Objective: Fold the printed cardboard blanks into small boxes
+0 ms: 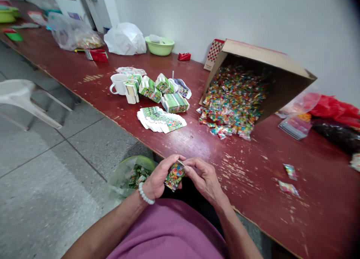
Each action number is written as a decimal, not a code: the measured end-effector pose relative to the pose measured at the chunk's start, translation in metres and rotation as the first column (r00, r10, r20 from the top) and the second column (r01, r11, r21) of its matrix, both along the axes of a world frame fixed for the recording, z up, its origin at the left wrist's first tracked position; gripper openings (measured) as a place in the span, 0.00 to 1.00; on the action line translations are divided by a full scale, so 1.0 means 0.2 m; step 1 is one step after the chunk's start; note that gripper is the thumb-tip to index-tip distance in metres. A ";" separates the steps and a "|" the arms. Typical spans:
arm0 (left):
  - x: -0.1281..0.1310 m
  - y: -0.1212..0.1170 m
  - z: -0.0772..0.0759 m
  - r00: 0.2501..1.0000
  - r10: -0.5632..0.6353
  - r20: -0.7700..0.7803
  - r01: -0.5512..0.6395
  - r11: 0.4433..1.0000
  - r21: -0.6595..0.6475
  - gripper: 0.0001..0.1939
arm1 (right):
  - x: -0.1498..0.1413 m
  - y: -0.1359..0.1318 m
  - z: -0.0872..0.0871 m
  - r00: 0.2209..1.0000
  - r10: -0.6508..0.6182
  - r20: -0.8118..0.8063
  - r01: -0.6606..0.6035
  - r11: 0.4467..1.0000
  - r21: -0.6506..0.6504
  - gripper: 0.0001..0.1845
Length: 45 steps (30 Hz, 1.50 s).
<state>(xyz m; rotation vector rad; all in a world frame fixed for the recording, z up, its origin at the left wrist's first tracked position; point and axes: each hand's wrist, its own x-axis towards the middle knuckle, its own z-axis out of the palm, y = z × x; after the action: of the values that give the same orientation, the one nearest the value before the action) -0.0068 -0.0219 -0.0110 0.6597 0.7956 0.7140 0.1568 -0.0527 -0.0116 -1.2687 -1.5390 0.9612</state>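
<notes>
Scuffed red tabletop (213,148) stretches along a pale wall (182,15), with the person close up against its edge. Just short of that edge, in front of the body, a small printed box (174,175) is held: the left hand (158,176) cradles it with the fingers curled behind, while the right hand (204,177) seems to pinch its top edge between thumb and forefinger. I'd judge it light and made of thin card, firm along the folds but quick to dent, its smooth print perhaps a little slippery; the narrow sides look the best place to grip. Its face is busy with red, yellow and blue shapes on dark green, and a pale strip shows at the top. Taking the hands as the clock's centre, a bag-lined tub (146,159) sits at nine o'clock, and two loose sweets (290,171) lie at three. Farther off, toward half past eleven, flat cartons (161,120) are fanned out; at one o'clock, a big cardboard box (267,54) gapes open with a heap of sweets (233,99) spilling from it.
</notes>
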 end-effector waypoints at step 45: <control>-0.62 0.15 -0.35 0.513 0.550 -0.659 -0.081 0.796 0.600 0.18 | -0.03 0.53 -0.16 0.869 -0.227 0.440 0.068 0.935 0.348 0.23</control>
<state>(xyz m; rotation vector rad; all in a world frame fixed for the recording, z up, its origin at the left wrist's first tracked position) -0.1315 0.0088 -0.0813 1.4071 1.6771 0.9955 0.1508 0.0530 -0.0438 -1.4208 -1.8442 0.2778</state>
